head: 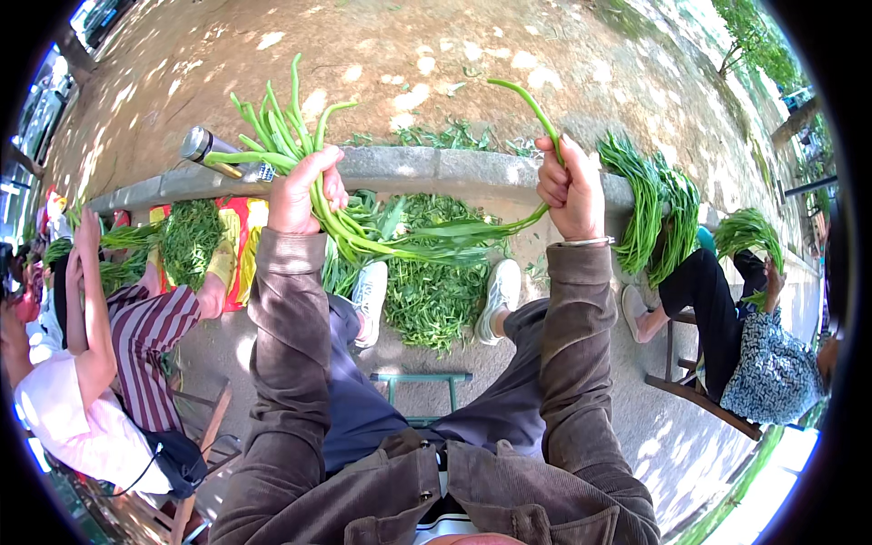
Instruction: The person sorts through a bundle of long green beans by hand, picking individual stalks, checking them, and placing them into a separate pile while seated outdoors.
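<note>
My left hand is closed around a bunch of long green leafy stems, probably water spinach. Their bare ends fan out above my fist, and the leafy ends trail to the right. In my right hand is a single green stem; its cut end curves up and left, while its lower part runs back toward the leaves of the bunch. On the ground between my shoes lies a large heap of green leaves and stems, below my hands.
A stone curb crosses ahead, with a metal flask at left and stem bundles draped over it at right. Seated people handle greens on the left and right. A green metal stool frame stands between my legs.
</note>
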A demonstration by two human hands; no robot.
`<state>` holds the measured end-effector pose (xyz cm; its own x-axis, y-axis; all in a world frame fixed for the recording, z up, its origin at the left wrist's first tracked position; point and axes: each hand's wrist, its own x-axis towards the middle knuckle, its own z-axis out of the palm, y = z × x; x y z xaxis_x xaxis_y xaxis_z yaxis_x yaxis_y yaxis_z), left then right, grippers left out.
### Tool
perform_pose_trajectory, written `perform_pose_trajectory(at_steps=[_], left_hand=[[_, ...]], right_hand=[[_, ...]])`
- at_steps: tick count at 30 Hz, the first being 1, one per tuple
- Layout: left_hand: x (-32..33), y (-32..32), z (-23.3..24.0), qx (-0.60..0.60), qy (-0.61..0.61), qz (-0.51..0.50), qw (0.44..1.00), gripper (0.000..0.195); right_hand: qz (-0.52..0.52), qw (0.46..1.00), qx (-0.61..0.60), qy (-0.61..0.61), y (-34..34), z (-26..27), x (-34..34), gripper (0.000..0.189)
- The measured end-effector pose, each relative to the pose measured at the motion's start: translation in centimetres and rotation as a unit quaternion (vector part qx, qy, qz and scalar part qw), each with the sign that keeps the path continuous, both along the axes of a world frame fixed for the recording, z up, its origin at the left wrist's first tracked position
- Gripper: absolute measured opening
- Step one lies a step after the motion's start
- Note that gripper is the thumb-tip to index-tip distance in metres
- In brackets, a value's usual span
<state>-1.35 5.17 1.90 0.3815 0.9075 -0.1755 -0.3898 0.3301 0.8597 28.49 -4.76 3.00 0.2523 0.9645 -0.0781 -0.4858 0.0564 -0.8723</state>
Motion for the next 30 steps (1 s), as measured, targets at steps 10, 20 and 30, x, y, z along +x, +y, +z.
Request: perform_pose_trajectory(at_steps=[10,20,30], left_hand=[[4.0,-2.5,-0.2,0.101,0.106,-0.066,0.987,0.015],[5.7,-3.5,0.4,0.118,0.043,-0.097,0.987,0.014],[5.5,-3.7,1.1,0.148,0.103,-0.117,0.977,0.013]], right_hand=[[-0.012,0.98,0.016,-0.198,-0.3,-1.1,-6.1,0.017],[0.043,0.985,0.067,-0.152,-0.3,-2.2,-9.8,0.02],[0.019,0.996,0.022,0.083,0.0,-2.4,-7.3,0.011]])
